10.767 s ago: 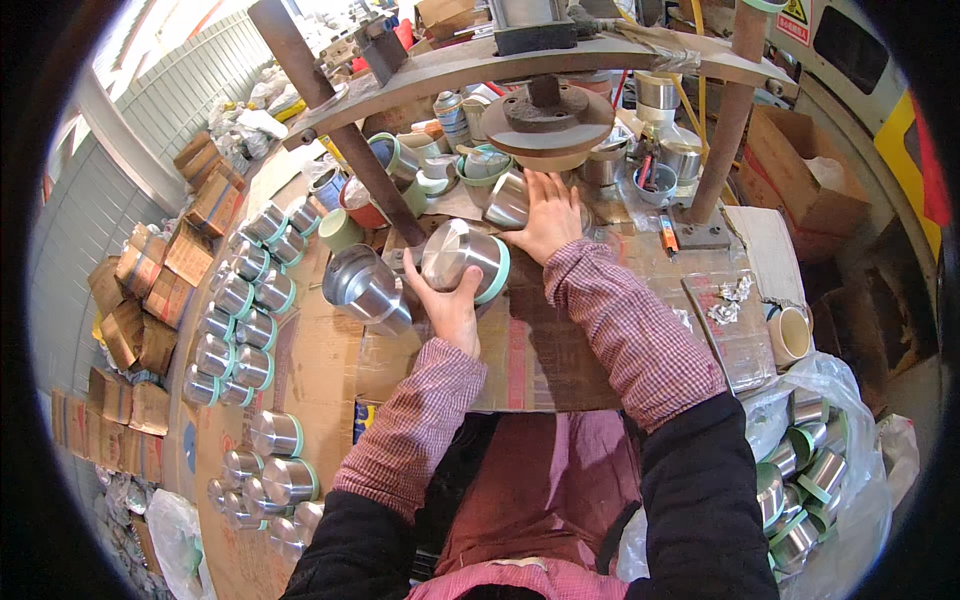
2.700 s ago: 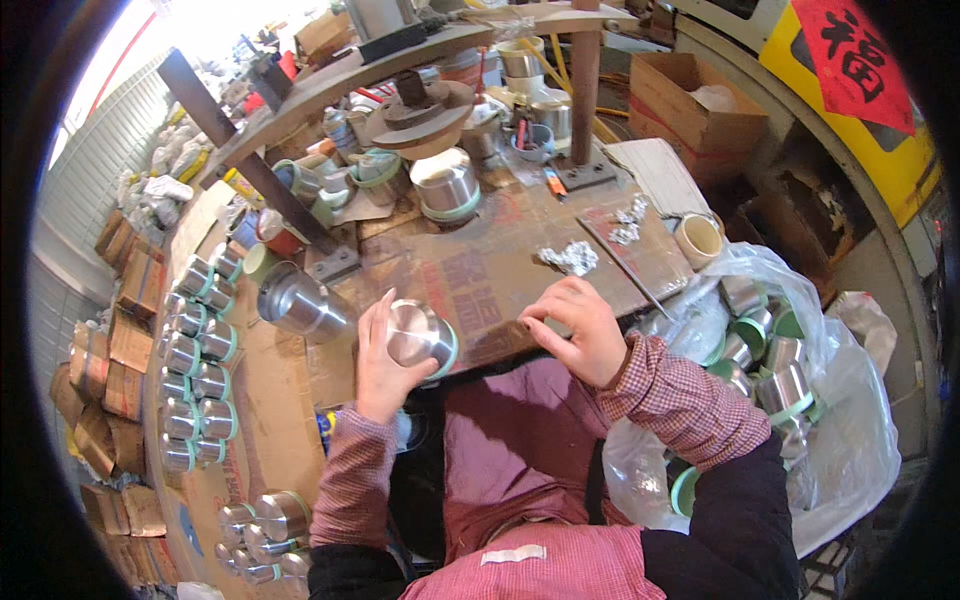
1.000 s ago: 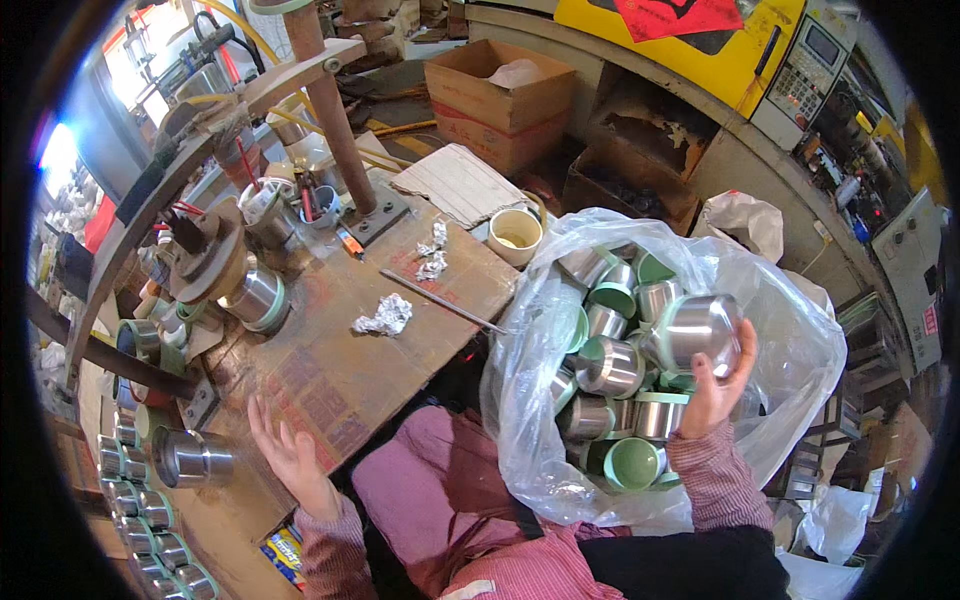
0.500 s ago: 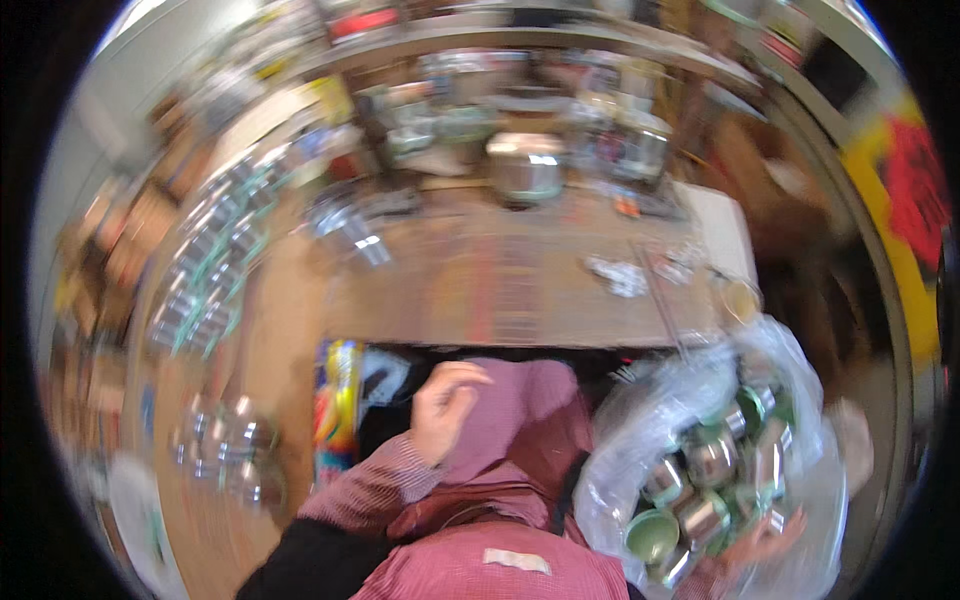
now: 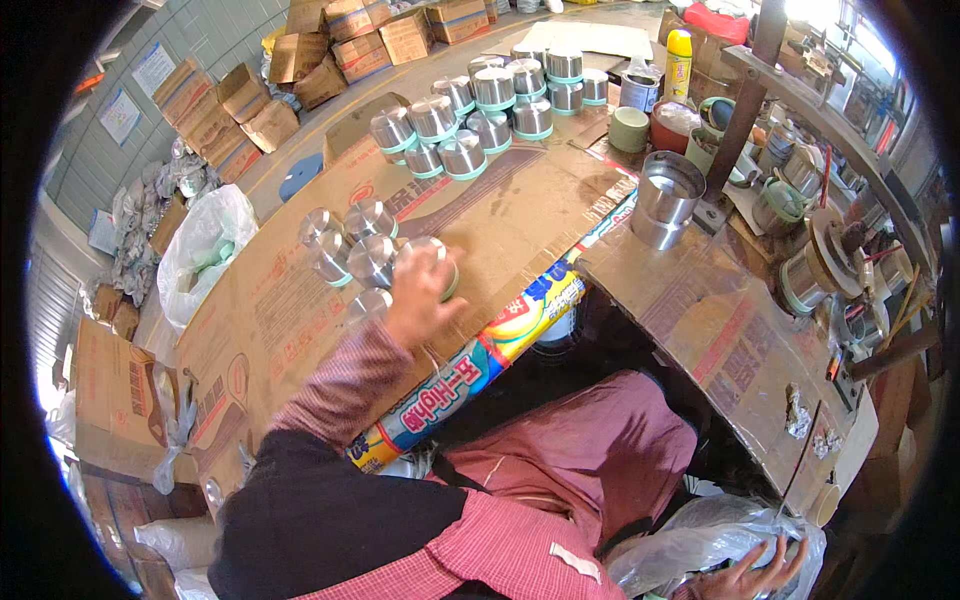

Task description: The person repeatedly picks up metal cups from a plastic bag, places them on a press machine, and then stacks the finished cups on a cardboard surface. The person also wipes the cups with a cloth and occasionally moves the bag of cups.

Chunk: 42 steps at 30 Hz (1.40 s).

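Observation:
My left hand [image 5: 418, 312] reaches over the cardboard-covered table on the left. Its fingers close round a shiny steel cup [image 5: 436, 257] with a pale green rim, standing upside down at the edge of a small group of similar steel cups [image 5: 372, 262]. At the lower right, my right hand [image 5: 765, 578] is partly cut off by the picture's edge. Its fingers are spread beside a clear plastic bag [image 5: 690, 540], with nothing seen in them. The bag's contents are mostly hidden.
Farther back stand several more steel cups [image 5: 462, 158] in rows. A wider steel cylinder [image 5: 668, 195] stands on the right-hand bench beside a metal frame [image 5: 752, 100]. Beyond are a yellow spray can [image 5: 678, 65], a green pot [image 5: 628, 130] and cardboard boxes [image 5: 405, 40].
The view has swung left. My left hand has gone from above my lap to the cup group on the table. My right hand has come up from among the cups to the bag's edge.

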Motion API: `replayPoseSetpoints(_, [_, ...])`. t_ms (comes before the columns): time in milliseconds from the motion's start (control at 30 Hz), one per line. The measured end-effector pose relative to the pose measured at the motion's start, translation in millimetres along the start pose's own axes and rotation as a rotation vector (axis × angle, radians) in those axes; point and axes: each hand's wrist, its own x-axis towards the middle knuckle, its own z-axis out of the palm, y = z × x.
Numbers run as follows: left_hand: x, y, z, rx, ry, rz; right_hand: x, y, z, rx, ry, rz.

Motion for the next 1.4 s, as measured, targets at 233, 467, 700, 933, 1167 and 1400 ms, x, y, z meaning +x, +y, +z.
replayPoseSetpoints(233, [57, -57, -18, 0.195, -0.586, -0.157, 42, -57, 38, 0.036, -0.260, -0.361])
replayPoseSetpoints(467, [128, 37, -12, -0.738, -0.311, 0.198, 42, -80, 65, 0.300, -0.388, -0.294])
replayPoseSetpoints(700, [174, 162, 7, -0.586, -0.427, 0.482, 50, -77, 86, 0.595, -0.350, -0.299])
replayPoseSetpoints(933, [168, 233, 73, -0.460, -0.363, 0.682, 83, -67, 129, 0.481, -0.369, -0.266])
replayPoseSetpoints(1167, [141, 242, 122, -1.170, -0.383, 0.338, 147, -11, 238, 0.645, -0.196, 0.319])
replayPoseSetpoints(1400, [175, 282, 127, -1.372, -0.217, 0.174, 211, 3, 355, 0.408, 0.018, 0.258])
